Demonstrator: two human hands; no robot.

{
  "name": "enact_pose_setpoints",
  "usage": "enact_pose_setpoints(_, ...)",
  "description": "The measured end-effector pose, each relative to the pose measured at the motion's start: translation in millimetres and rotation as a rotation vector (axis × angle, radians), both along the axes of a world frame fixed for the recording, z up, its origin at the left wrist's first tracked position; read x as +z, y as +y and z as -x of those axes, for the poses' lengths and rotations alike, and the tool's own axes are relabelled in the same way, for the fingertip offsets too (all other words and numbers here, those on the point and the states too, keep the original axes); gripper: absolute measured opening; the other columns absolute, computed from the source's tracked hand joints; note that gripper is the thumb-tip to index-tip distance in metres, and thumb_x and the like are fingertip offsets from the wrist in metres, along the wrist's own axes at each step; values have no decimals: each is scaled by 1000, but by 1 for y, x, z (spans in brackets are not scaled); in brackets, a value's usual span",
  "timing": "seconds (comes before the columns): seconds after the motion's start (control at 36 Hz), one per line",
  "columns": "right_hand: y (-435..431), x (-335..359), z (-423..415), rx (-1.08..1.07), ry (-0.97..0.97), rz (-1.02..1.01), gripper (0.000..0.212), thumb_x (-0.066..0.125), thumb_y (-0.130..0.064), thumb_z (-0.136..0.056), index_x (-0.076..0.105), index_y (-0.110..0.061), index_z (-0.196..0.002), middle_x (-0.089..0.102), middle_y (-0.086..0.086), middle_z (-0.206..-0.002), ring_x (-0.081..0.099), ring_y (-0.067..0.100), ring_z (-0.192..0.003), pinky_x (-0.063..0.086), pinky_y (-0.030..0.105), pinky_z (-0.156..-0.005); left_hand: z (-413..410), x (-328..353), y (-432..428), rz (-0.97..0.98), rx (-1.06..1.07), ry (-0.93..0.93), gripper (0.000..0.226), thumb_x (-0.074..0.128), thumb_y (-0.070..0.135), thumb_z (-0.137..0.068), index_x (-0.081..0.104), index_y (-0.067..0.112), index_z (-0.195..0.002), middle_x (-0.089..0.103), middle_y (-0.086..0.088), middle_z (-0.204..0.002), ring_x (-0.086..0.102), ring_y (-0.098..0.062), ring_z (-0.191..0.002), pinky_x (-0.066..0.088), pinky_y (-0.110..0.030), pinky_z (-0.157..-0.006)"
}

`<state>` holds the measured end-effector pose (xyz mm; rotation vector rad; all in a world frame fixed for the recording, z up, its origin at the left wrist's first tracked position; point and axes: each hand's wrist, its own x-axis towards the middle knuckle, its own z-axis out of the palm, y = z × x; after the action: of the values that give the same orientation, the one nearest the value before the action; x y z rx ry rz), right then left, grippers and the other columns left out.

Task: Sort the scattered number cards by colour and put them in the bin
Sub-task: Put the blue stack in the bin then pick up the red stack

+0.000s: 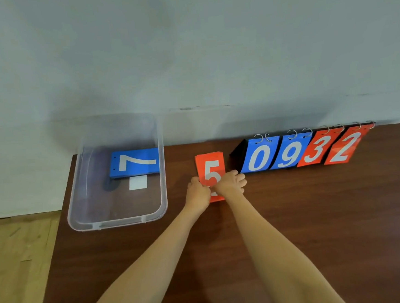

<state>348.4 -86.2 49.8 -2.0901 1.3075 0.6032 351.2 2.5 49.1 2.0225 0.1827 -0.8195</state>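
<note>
A stack of red number cards (209,165) with a white 5 on top lies on the brown table (295,215), right of the bin. My left hand (197,194) grips the stack's lower left edge. My right hand (231,184) grips its lower right edge, with the fingers curled over the card. The clear plastic bin (118,220) stands at the table's left end. Inside it lies a stack of blue cards (135,162) showing a white 7, turned sideways.
A black flip scoreboard (299,152) stands at the table's back edge against the wall, showing blue 0 and 9 and red 3 and 2 on metal rings. A white label (138,182) sits on the bin's floor. Wooden floor lies to the left of the table.
</note>
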Motion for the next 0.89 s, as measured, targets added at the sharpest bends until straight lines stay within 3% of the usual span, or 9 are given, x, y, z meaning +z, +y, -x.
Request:
enact_pose_setpoints(0.11,2,0,-2,-33,-33,-4,95,82,-25,-70,18,-6,-138,27,15,-140,30,28,-130,36,34,-105,0,-2,3,72,68,41,38,46,23,-97,38,11,-132,50,-9,-132,54,-25,-115,49,-36,-94)
enact_pose_setpoints(0.19,7,0,-2,-69,-124,-102,84,76,-14,-76,15,-8,-134,39,17,-136,43,31,-126,43,37,-99,0,-3,7,132,123,70,37,46,23,-96,37,12,-130,51,-6,-130,54,-23,-113,48,-32,-89)
enact_pose_setpoints(0.28,11,5,0,-55,-199,-151,77,70,-8,-82,14,-9,-133,48,17,-131,53,32,-117,49,36,-87,-1,-5,12,158,133,103,39,49,26,-96,35,13,-130,52,-6,-128,55,-22,-113,49,-33,-91)
enact_pose_setpoints(0.36,10,8,4,34,-227,-100,73,72,-9,-81,18,-8,-131,50,16,-129,53,31,-117,48,37,-89,-3,-1,18,150,70,129,42,50,26,-94,33,15,-131,53,-9,-130,55,-24,-112,47,-40,-98)
enact_pose_setpoints(0.47,7,16,15,376,-248,303,74,68,-14,-85,18,-9,-139,50,13,-132,49,28,-122,43,39,-98,0,8,20,62,-33,-140,59,48,5,-92,21,13,-144,30,-10,-146,40,-27,-129,39,-37,-104)
enact_pose_setpoints(0.56,6,17,29,535,-264,524,79,64,-17,-87,12,-9,-146,51,10,-131,49,25,-121,40,36,-98,7,9,18,79,-70,-392,64,49,9,-95,14,17,-149,18,-6,-154,25,-21,-141,29,-36,-112)
enact_pose_setpoints(0.67,7,8,49,672,-242,555,68,60,-20,-90,19,-11,-144,46,9,-135,45,24,-125,37,36,-103,11,6,15,54,-84,-505,61,40,32,-100,8,24,-151,7,0,-158,11,-19,-145,24,-37,-114)
enact_pose_setpoints(0.78,9,5,58,702,-258,568,52,59,-19,-90,33,-12,-135,46,8,-131,45,24,-120,37,37,-99,8,1,12,45,-89,-532,63,39,39,-99,7,25,-151,-1,2,-159,5,-18,-146,20,-37,-116)
enact_pose_setpoints(0.89,11,7,59,667,-312,535,39,53,-17,-92,40,-11,-129,50,8,-125,48,25,-114,38,38,-95,-3,-3,9,61,-226,-539,44,36,32,-101,32,22,-144,10,3,-157,12,-15,-144,23,-30,-112)
